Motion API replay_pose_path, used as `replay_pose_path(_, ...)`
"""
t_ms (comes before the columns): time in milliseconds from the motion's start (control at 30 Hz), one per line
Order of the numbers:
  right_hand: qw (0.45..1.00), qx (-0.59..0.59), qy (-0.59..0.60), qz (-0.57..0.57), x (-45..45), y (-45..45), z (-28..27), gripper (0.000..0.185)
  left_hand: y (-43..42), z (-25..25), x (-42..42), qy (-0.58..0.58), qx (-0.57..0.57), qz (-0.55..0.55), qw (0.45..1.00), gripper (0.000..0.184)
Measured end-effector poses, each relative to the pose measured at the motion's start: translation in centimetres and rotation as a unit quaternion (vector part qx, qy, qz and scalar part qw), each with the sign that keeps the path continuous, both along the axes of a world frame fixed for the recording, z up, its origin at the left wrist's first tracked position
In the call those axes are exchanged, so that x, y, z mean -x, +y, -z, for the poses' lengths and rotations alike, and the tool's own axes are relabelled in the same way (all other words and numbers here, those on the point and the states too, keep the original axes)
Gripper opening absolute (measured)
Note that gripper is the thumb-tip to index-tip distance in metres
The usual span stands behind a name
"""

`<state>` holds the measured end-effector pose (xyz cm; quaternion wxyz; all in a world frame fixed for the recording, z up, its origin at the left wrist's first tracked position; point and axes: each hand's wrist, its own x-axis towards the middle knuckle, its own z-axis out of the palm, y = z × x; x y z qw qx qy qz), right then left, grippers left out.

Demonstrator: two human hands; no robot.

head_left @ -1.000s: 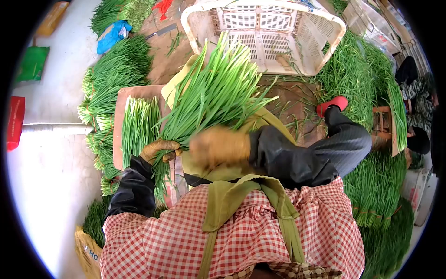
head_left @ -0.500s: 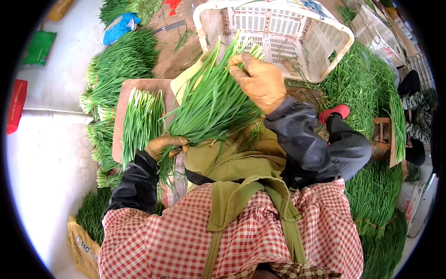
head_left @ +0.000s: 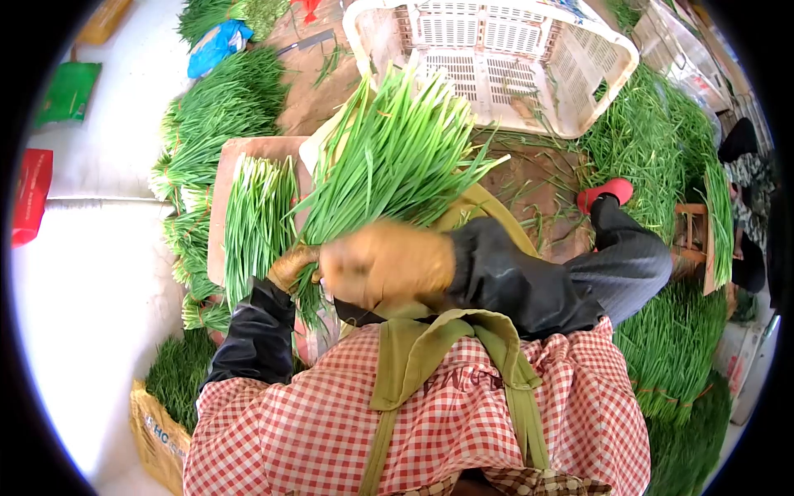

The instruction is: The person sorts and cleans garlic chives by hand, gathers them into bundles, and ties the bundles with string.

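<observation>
A loose bunch of green chives (head_left: pixel 397 153) lies fanned out over my lap, pale ends pointing away from me. My left hand (head_left: pixel 294 268), in a brown glove, is closed around the leaf ends at its near left side. Beside it, my gloved right hand (head_left: pixel 387 263) is smeared by motion over the near end of the bunch, so its fingers do not show clearly. Left of the bunch, another sheaf of chives (head_left: pixel 258 219) rests on a brown board (head_left: pixel 219 240).
A white plastic basket (head_left: pixel 591 116) stands tilted at the far side. Tied chive bundles (head_left: pixel 219 107) are stacked at the left, with loose chives (head_left: pixel 637 157) at the right. A knife (head_left: pixel 306 42) lies near a blue bag (head_left: pixel 219 48). Another person's red shoe (head_left: pixel 605 193) is at the right.
My right hand has left the pale ends of the chives and moved toward me, beside my left hand. The bunch now lies spread out; my left hand still grips its leaf ends.
</observation>
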<state>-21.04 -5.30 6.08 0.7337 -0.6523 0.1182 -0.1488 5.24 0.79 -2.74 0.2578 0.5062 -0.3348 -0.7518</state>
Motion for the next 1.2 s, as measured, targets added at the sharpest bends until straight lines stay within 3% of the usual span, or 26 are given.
replay_pose_path(33,0.977,0.165,-0.01,0.131,0.3,-1.5,0.5,0.018,0.0,-1.4,0.8,-0.02,-0.037,-0.011,0.999,0.031)
replay_pose_path(67,0.923,0.239,0.106,0.284,0.9,-2.6,-0.1,0.015,0.0,-1.2,1.0,-0.02,-0.035,-0.011,0.999,0.031)
replay_pose_path(100,0.832,0.319,0.077,0.448,0.8,-3.6,1.4,0.012,-0.1,-0.9,1.2,-0.048,-0.029,-0.005,0.998,0.036)
replay_pose_path(133,0.819,0.307,0.088,0.477,1.5,-4.9,2.6,0.019,-0.3,-0.6,1.5,-0.077,-0.024,0.002,0.997,0.042)
replay_pose_path(167,0.766,0.391,0.246,0.448,2.5,-6.0,1.7,0.03,0.0,-1.1,2.5,-0.072,-0.008,-0.028,0.997,0.04)
replay_pose_path(200,0.749,0.393,0.307,0.437,2.8,-7.1,2.3,0.036,0.3,-1.7,3.6,-0.071,-0.007,-0.026,0.997,0.04)
replay_pose_path(300,0.745,0.373,0.317,0.452,3.2,-7.8,4.0,0.037,1.5,-1.9,5.7,-0.102,0.087,-0.122,0.983,0.032)
replay_pose_path(367,0.737,0.392,0.297,0.464,2.8,-7.7,4.8,0.035,2.0,-0.9,5.7,-0.117,0.102,-0.123,0.98,0.034)
replay_pose_path(500,0.767,0.354,0.317,0.431,1.9,-7.9,4.8,0.025,2.5,-0.7,6.3,-0.126,0.138,-0.145,0.972,0.037)
replay_pose_path(667,0.747,0.373,0.335,0.436,0.5,-7.8,6.4,0.02,2.4,-0.7,6.1,-0.125,0.142,-0.155,0.97,0.036)
replay_pose_path(700,0.839,0.265,0.253,0.402,0.1,-7.2,7.1,0.019,2.4,-0.2,5.5,-0.121,0.124,-0.141,0.975,0.036)
replay_pose_path(733,0.908,0.15,0.165,0.355,-0.1,-6.5,7.7,0.019,2.5,0.0,4.9,-0.117,0.105,-0.126,0.979,0.035)
replay_pose_path(767,0.953,0.075,0.179,0.231,0.0,-5.5,6.0,0.019,2.4,0.1,4.6,-0.118,0.107,-0.129,0.979,0.035)
replay_pose_path(867,0.98,-0.077,0.119,-0.141,-0.8,-0.9,5.1,0.02,2.1,-0.2,4.3,-0.091,0.079,-0.114,0.986,0.035)
replay_pose_path(900,0.964,0.154,0.112,-0.184,-1.6,0.6,5.0,0.019,2.0,-0.6,4.6,-0.084,0.077,-0.123,0.986,0.037)
replay_pose_path(933,0.896,0.375,0.098,-0.216,-2.3,1.4,4.8,0.019,1.8,-0.9,4.7,-0.076,0.075,-0.131,0.985,0.039)
replay_pose_path(967,0.896,0.375,0.099,-0.219,-1.9,1.0,4.8,0.019,1.8,-0.8,4.4,-0.076,0.068,-0.117,0.988,0.041)
replay_pose_path(1000,0.953,0.188,0.077,-0.226,-0.9,0.2,4.6,0.018,2.0,-0.7,4.3,-0.075,0.065,-0.121,0.988,0.041)
replay_pose_path(1033,0.973,-0.006,0.053,-0.225,0.2,-0.7,4.3,0.017,2.2,-0.6,4.2,-0.07,0.065,-0.122,0.988,0.042)
replay_pose_path(1067,0.979,-0.104,0.058,-0.167,1.7,-1.8,2.2,0.017,2.4,-0.4,4.1,-0.065,0.066,-0.121,0.988,0.043)
replay_pose_path(1133,0.995,-0.096,0.013,0.018,3.8,-4.6,0.2,0.023,2.3,0.3,4.6,-0.102,0.061,-0.127,0.985,0.043)
replay_pose_path(1200,0.966,-0.034,0.011,0.255,4.5,-7.2,-0.7,0.02,2.3,0.1,5.3,-0.086,0.12,-0.161,0.976,0.044)
